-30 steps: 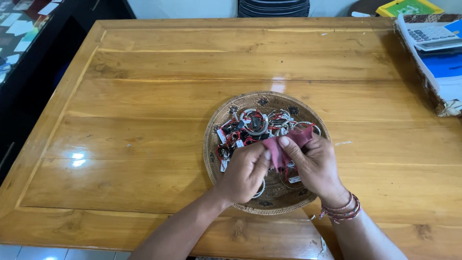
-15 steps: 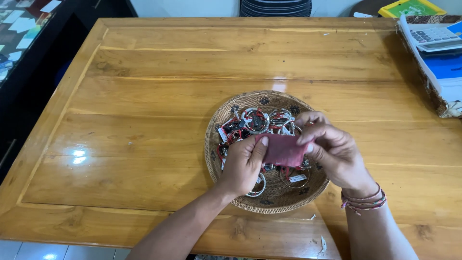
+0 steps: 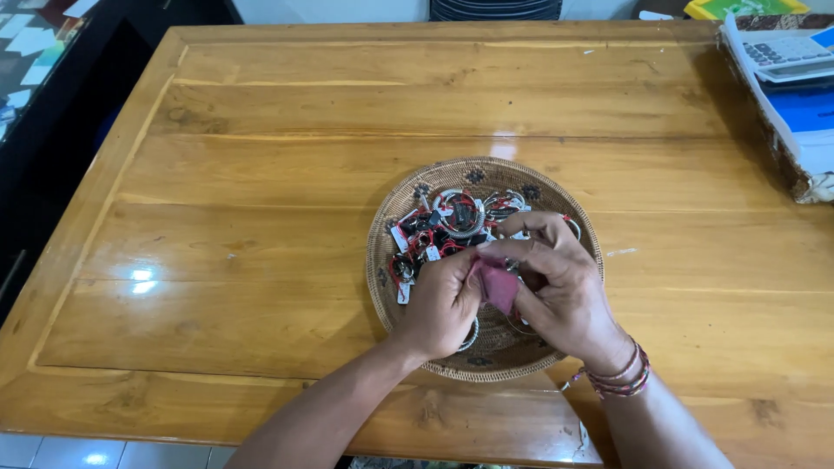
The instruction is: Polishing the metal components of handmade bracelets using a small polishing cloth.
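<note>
Two hands meet over one broad wooden desk (image 3: pixel 261 217), its planks glossy with window glare. Near the front edge sits a round woven basket (image 3: pixel 391 260), shallow and flat-rimmed, its far half heaped with silver rings and bangles (image 3: pixel 456 217) tied with red and white tags. At the right edge lie a calculator and papers (image 3: pixel 795 78). Above the basket's middle the left hand (image 3: pixel 443 300) is curled nearly closed, thumb and fingers pinching one side of a small dark-pink cloth (image 3: pixel 499 285); the right hand (image 3: pixel 560 291), beaded bracelets (image 3: pixel 621 378) at its wrist, pinches the other side with fingertips bent in. Whether a ring lies inside the cloth I cannot tell. Judging from the grip, working well here means keeping the cloth low over the basket and pinched firmly from both sides.
</note>
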